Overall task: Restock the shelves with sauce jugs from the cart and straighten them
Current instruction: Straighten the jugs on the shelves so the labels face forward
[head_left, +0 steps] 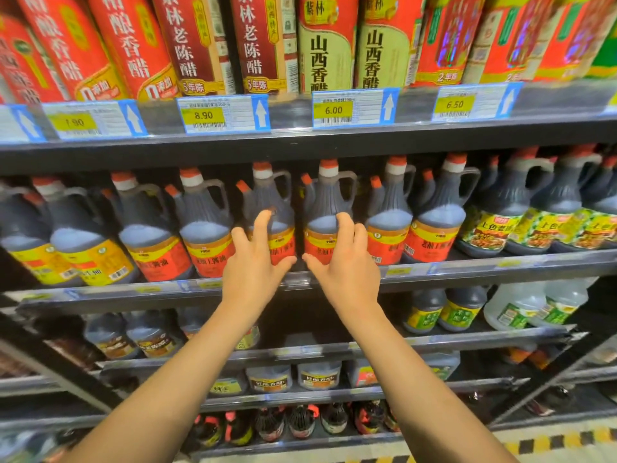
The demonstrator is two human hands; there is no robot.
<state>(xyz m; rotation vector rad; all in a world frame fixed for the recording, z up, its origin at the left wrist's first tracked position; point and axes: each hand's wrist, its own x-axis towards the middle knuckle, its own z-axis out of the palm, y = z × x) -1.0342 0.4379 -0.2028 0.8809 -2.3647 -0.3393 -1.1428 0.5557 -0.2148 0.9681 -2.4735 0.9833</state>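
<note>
A row of dark sauce jugs with red-and-yellow labels and orange caps stands on the middle shelf. My left hand lies with straight fingers against the front of one jug at the centre. My right hand touches the neighbouring jug the same way, thumb pointing inward toward the left thumb. Both jugs stand upright, handles to the right. The cart is out of view.
Tall red and beige vinegar bottles fill the shelf above, over price tags. Jugs with green-yellow labels stand to the right. Lower shelves hold smaller dark jugs, clear white jugs and small bottles.
</note>
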